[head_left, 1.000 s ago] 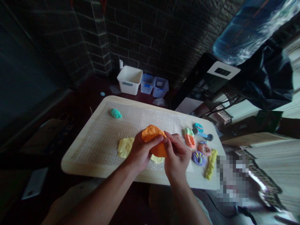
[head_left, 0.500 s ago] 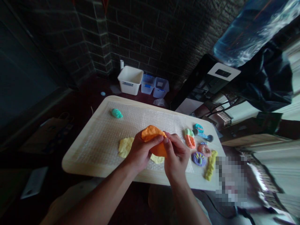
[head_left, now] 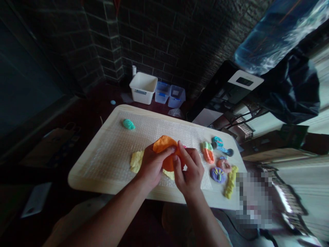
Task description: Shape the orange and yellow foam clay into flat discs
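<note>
A flattened piece of orange modelling clay [head_left: 164, 143] is held up over the middle of the table. My left hand [head_left: 152, 164] is closed around its left side, thumb lying across the front. At the right edge, my right hand [head_left: 190, 168] grips the clay, with its thumb and index finger somewhat parted on the near face; the other fingers are partly hidden. A speck of pink shows beside the right fingers, too small to name. Beneath the hands, pale yellow clay [head_left: 136, 161] lies on bubble wrap [head_left: 110, 151], partly covered from view.
A green clay lump [head_left: 129, 124] rests at the table's far left. On the right are several coloured clay shapes, among them a purple disc [head_left: 218, 174] and a yellow-green strip [head_left: 231, 182]. Beyond the table [head_left: 87, 181] stand a white bin [head_left: 143, 91] and two clear boxes.
My right thumb and index finger have spread apart and shifted slightly left along the orange clay. The left hand has moved a little left with it.
</note>
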Demonstrator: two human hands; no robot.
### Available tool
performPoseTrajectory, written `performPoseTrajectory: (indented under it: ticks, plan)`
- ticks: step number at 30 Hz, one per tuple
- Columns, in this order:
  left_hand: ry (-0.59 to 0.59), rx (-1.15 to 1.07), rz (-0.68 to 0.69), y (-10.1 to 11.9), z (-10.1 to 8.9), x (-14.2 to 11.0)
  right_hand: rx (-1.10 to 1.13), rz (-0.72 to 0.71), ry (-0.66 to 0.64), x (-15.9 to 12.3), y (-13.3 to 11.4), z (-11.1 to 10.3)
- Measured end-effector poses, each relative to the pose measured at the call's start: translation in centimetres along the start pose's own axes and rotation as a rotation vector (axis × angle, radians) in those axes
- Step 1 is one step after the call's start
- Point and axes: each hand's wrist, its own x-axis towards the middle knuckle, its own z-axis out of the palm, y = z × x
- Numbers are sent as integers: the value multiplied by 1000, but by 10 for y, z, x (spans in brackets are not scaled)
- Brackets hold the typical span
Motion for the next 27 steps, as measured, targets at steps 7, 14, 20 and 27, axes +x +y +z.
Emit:
performPoseTrajectory:
  ticks: [7, 14, 20, 27]
  plan:
    - [2, 13, 1, 3, -2, 1, 3, 31, -41, 1, 0, -1]
    - [-55, 94, 9, 3, -6, 2, 162, 183, 2, 3, -4, 1]
    - [-41, 72, 12, 2, -8, 2, 247, 271, 26, -1, -6, 7]
    - [-101, 53, 13, 2, -3, 0, 600, 516, 59, -4, -5, 11]
